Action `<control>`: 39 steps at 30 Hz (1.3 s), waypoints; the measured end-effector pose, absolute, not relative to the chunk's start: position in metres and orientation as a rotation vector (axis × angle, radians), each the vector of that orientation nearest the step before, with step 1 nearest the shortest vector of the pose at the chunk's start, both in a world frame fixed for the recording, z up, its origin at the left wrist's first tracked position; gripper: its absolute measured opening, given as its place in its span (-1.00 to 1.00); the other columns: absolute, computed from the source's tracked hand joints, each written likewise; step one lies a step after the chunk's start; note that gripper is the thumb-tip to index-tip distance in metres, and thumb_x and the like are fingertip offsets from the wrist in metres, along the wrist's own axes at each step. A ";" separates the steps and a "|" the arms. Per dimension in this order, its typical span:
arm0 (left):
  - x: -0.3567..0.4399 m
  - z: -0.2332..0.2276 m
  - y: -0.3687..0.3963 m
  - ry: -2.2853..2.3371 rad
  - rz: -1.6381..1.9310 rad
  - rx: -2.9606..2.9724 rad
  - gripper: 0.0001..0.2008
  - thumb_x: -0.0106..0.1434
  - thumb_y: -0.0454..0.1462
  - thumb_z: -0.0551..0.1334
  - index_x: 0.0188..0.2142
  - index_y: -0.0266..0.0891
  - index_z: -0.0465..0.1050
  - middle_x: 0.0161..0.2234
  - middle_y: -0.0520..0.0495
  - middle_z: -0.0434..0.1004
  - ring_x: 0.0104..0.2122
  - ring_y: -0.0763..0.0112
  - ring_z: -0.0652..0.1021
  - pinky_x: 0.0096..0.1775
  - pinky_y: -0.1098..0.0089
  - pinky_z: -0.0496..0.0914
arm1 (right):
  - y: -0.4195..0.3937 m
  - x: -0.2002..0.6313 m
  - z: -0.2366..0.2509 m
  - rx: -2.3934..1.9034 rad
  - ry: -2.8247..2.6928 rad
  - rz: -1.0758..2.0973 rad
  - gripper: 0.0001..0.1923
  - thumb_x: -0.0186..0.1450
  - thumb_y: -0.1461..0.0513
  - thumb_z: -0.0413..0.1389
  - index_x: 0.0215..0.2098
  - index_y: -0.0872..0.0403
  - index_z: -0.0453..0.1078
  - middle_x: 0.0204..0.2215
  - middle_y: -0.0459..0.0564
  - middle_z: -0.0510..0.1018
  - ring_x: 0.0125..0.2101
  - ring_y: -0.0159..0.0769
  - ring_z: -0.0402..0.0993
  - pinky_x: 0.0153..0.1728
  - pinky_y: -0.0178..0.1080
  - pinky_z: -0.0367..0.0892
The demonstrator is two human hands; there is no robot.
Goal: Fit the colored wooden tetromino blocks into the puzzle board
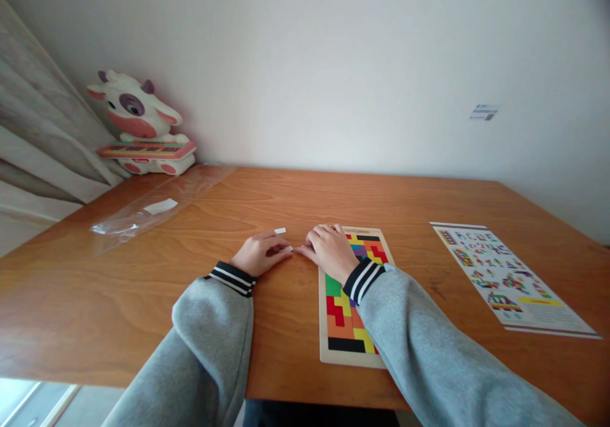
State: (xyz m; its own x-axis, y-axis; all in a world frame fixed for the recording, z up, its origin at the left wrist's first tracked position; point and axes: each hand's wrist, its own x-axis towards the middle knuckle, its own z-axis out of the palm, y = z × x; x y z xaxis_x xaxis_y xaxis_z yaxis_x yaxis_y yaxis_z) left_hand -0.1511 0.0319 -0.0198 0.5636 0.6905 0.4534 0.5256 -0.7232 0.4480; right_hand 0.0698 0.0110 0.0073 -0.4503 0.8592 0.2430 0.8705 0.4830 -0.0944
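My left hand [260, 253] is low over the wooden table, its thumb and fingers pinched together around a small white piece [288, 249] like paper or tape. Another small white piece [280, 230] shows at the tip of its upper finger. Close by on the right, my right hand [333, 252] rests over the upper left of a puzzle board [325, 344] with colourful block-shaped pieces. Its fingers are bent and its thumb stretches apart toward my left hand; nothing shows in its grasp. My right hand and sleeve hide part of the board.
A printed sheet [528, 281] with colourful pictures lies at the right. Clear plastic wrapping [128, 223] with a white label is at the left. Behind it stands a cow-shaped toy keyboard [145, 150] beside a curtain [38, 115]. A white wall [333, 71] bounds the table's back.
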 end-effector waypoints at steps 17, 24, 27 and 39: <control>-0.156 -0.022 0.030 0.964 0.940 2.546 -0.82 0.31 -0.17 0.27 -0.19 -0.18 0.60 -0.30 -0.05 0.66 -0.32 0.39 0.62 -0.24 0.43 0.50 | 0.023 0.079 0.013 -1.429 -2.379 0.345 -0.89 0.27 0.19 0.30 -0.33 0.06 0.52 -0.37 -0.03 0.64 -0.31 -0.27 0.54 -0.25 -0.25 0.26; -0.157 -0.025 0.049 1.286 1.057 2.535 -0.71 0.33 -0.09 0.23 -0.10 -0.19 0.58 -0.12 -0.16 0.65 -0.10 0.18 0.60 0.03 0.14 0.43 | 0.020 0.073 0.007 -1.390 -2.212 0.699 -0.89 0.20 0.26 0.35 -0.39 0.07 0.50 -0.47 -0.10 0.64 -0.43 -0.37 0.54 -0.34 -0.32 0.29; -0.157 -0.028 0.057 1.362 0.976 2.481 -0.64 0.31 -0.01 0.22 -0.08 -0.17 0.58 -0.17 -0.13 0.68 -0.15 0.18 0.63 -0.01 0.17 0.47 | 0.017 0.072 0.006 -1.367 -2.183 0.756 -0.88 0.18 0.27 0.35 -0.40 0.07 0.50 -0.49 -0.11 0.62 -0.44 -0.38 0.53 -0.36 -0.33 0.29; -0.154 -0.024 0.050 1.397 0.959 2.208 -0.54 0.22 0.12 0.26 -0.07 -0.11 0.54 -0.24 0.00 0.69 -0.26 0.30 0.68 -0.12 0.32 0.58 | 0.004 0.114 0.025 -1.219 -1.849 0.835 -0.87 0.25 0.21 0.28 -0.29 0.10 0.48 -0.39 -0.06 0.63 -0.41 -0.37 0.51 -0.32 -0.30 0.38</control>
